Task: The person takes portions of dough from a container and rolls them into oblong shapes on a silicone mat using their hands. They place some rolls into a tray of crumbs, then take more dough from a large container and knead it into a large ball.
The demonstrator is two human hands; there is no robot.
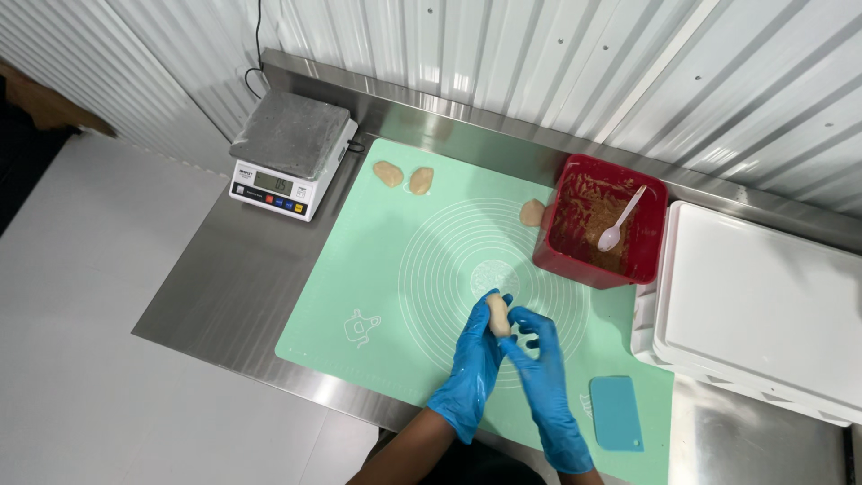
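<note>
Both hands, in blue gloves, are meeting over the lower middle of a mint-green silicone baking mat [377,269] that is lying on a stainless steel table [233,287]. The left hand [476,359] is cupping a pale oblong dough piece [498,315], its fingers curling around it from the 9 o'clock side, while the right hand [539,359] is pressing against the piece from 3 o'clock with its fingertips bent inward and close together. The dough piece is sitting upright between the two hands, just above the mat's printed circles. At 12 o'clock from the hands, a third shaped dough piece [532,213] is resting beside a red tub [651,224] of brown filling with a white spoon [621,219] lying in it. Two more shaped pieces [404,176] are lying at 11 o'clock, near a digital kitchen scale [289,151]. A blue dough scraper [616,412] is lying at 4 o'clock, and a white lidded tray [763,305] is sitting at 3 o'clock.
</note>
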